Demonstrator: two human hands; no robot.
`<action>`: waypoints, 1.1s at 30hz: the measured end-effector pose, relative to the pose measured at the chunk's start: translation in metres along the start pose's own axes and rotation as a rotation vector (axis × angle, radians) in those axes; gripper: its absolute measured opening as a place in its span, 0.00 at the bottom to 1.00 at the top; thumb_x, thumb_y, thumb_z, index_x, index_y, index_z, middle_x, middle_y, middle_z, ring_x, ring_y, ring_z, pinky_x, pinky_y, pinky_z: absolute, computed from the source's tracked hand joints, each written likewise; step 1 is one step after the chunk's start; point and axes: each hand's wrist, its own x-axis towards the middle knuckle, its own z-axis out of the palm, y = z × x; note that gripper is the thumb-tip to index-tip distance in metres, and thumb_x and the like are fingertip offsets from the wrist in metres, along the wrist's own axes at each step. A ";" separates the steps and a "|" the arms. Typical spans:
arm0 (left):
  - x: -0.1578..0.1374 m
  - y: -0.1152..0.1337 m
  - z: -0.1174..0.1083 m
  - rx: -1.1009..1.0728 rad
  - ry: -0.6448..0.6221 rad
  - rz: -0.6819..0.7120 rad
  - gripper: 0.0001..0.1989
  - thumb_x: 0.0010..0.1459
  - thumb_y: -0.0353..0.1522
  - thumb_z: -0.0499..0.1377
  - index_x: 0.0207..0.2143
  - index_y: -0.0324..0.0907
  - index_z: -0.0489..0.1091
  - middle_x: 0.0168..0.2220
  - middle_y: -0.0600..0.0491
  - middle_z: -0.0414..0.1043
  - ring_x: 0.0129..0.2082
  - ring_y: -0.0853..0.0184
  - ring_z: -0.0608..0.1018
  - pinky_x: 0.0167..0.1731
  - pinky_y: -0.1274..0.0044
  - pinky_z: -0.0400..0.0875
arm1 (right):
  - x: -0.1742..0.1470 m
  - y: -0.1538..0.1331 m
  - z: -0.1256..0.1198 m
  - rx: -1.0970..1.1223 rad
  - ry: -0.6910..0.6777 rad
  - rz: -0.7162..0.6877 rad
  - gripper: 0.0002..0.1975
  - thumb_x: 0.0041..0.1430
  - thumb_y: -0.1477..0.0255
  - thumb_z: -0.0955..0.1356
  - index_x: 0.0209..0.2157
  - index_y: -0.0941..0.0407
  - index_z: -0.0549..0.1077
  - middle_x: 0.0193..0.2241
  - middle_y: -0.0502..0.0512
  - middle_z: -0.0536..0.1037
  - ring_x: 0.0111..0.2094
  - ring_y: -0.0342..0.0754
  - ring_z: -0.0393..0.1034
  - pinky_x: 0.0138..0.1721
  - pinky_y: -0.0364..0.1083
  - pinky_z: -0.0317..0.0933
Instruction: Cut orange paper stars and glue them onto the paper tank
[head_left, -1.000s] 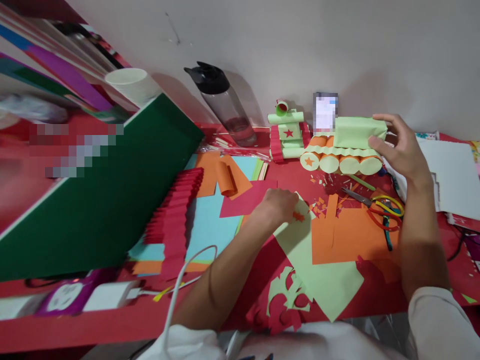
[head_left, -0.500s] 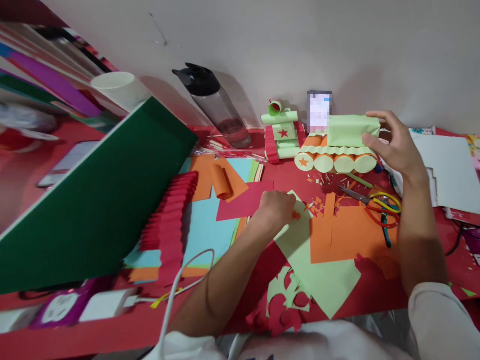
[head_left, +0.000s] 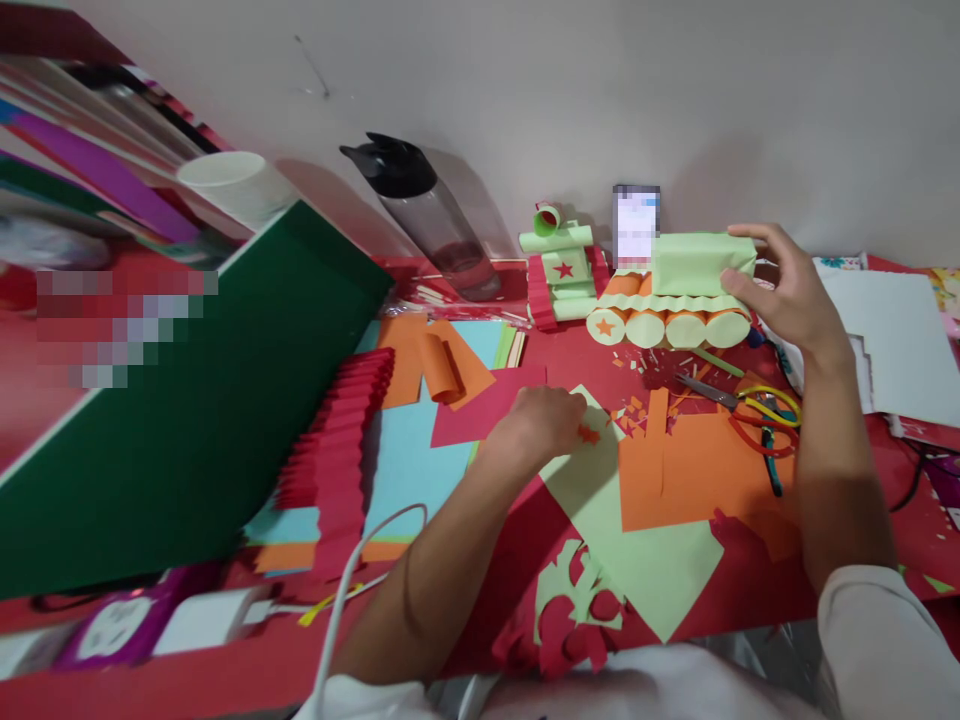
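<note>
Thumb and fingers of my right hand grip the right end of a light green paper box. This box rests on a paper tank base with a wavy green strip and round wheel rolls, one bearing an orange star. My left hand is closed, its fingers curled down over a light green sheet. A small orange paper star shows right at its fingertips; whether it is pinched is hidden. To the left of the tank base stands a green and red paper model.
Scissors lie on an orange sheet among paper scraps. A bottle and a phone stand by the wall. At left, a green board leans beside pleated red paper. A white cable crosses near my left forearm.
My left hand has shifted slightly, and a bit more of the orange star shows at its fingertips. The right hand keeps its grip on the box. The whole view has moved a little.
</note>
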 end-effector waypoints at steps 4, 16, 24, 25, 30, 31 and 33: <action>-0.013 -0.008 -0.018 0.016 -0.091 -0.010 0.08 0.54 0.31 0.62 0.38 0.41 0.77 0.39 0.39 0.81 0.37 0.50 0.82 0.36 0.68 0.69 | 0.000 0.001 0.001 -0.006 -0.003 -0.022 0.24 0.61 0.58 0.75 0.57 0.48 0.75 0.48 0.55 0.83 0.49 0.55 0.80 0.55 0.58 0.75; -0.033 -0.047 -0.039 -0.294 -0.135 0.279 0.03 0.55 0.34 0.63 0.32 0.45 0.73 0.33 0.51 0.80 0.32 0.62 0.78 0.29 0.75 0.65 | 0.000 0.002 0.028 -0.003 -0.094 -0.051 0.25 0.62 0.55 0.75 0.58 0.46 0.74 0.49 0.55 0.82 0.50 0.59 0.78 0.56 0.63 0.74; -0.079 -0.051 -0.067 -0.609 -0.289 0.605 0.04 0.59 0.35 0.67 0.35 0.47 0.81 0.32 0.53 0.83 0.31 0.65 0.82 0.32 0.79 0.72 | -0.005 -0.007 0.062 0.143 -0.207 0.050 0.25 0.62 0.54 0.74 0.57 0.48 0.74 0.54 0.57 0.79 0.55 0.59 0.75 0.59 0.62 0.70; -0.081 -0.052 -0.069 -0.625 -0.268 0.625 0.04 0.59 0.36 0.67 0.33 0.46 0.80 0.31 0.53 0.83 0.30 0.66 0.81 0.32 0.79 0.72 | -0.005 -0.008 0.066 0.169 -0.219 0.075 0.25 0.62 0.54 0.74 0.57 0.48 0.75 0.54 0.57 0.79 0.55 0.59 0.75 0.59 0.62 0.70; -0.083 -0.062 -0.071 -0.586 -0.019 0.630 0.09 0.64 0.39 0.63 0.33 0.44 0.76 0.29 0.55 0.81 0.28 0.70 0.79 0.29 0.82 0.69 | -0.005 -0.004 0.079 0.389 -0.313 0.275 0.24 0.61 0.53 0.75 0.53 0.50 0.75 0.48 0.56 0.82 0.49 0.57 0.78 0.50 0.58 0.76; -0.082 -0.064 -0.071 -0.562 0.040 0.615 0.09 0.64 0.39 0.63 0.33 0.44 0.75 0.29 0.55 0.80 0.28 0.70 0.78 0.29 0.81 0.68 | -0.005 -0.002 0.081 0.445 -0.327 0.327 0.23 0.61 0.53 0.75 0.52 0.49 0.76 0.48 0.56 0.82 0.48 0.56 0.79 0.47 0.56 0.77; -0.079 -0.069 -0.069 -0.515 0.160 0.577 0.11 0.64 0.42 0.62 0.34 0.44 0.75 0.30 0.55 0.79 0.29 0.70 0.76 0.29 0.81 0.68 | -0.005 0.005 0.086 0.541 -0.335 0.412 0.22 0.61 0.52 0.74 0.51 0.49 0.76 0.49 0.56 0.82 0.46 0.54 0.79 0.41 0.51 0.79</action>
